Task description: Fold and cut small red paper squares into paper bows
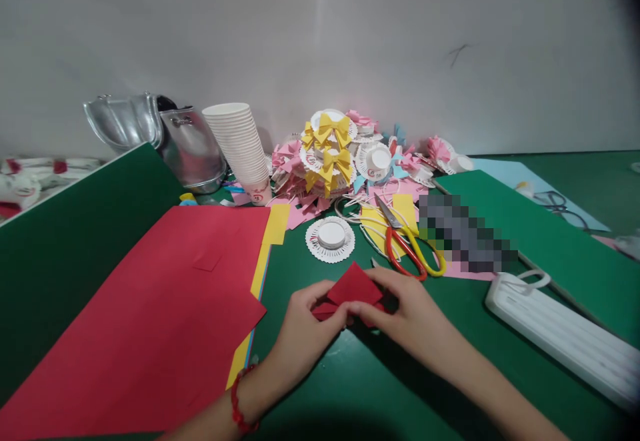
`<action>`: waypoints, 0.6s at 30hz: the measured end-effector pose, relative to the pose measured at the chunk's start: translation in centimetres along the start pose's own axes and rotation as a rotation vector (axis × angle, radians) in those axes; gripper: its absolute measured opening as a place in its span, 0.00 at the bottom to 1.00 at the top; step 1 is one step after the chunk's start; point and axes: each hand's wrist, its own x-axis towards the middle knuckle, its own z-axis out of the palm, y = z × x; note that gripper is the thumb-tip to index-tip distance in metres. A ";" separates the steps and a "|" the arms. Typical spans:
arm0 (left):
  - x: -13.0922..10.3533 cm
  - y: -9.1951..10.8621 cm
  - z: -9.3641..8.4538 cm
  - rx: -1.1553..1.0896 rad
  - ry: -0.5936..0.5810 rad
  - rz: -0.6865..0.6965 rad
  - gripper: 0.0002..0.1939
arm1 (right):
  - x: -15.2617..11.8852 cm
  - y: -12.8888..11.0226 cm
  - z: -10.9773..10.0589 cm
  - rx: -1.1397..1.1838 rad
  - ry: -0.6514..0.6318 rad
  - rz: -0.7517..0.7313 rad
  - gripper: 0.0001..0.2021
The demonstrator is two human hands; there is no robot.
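A small folded piece of red paper [353,287] rests on the green table [350,374], pinched from both sides. My left hand [306,324] grips its left part with thumb and fingers. My right hand [410,311] holds its right part, fingertips meeting the left hand's at the fold. A red string bracelet [238,401] circles my left wrist.
A large red paper sheet [150,321] lies to the left over yellow sheets. Beyond the hands sit a cut white paper cup [331,237], scissors [407,247] with red and yellow handles, a stack of paper cups [243,147], a pile of bow-decorated cups [333,154], and a white power strip [565,334] at right.
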 end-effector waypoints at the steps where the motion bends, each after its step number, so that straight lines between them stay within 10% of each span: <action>1: 0.0 0.0 0.0 0.008 0.000 -0.001 0.04 | -0.1 -0.2 0.9 0.039 0.015 -0.008 0.06; 18: 0.6 0.7 -0.4 -0.144 -0.050 -0.079 0.05 | -0.9 1.3 1.3 0.160 0.095 -0.166 0.05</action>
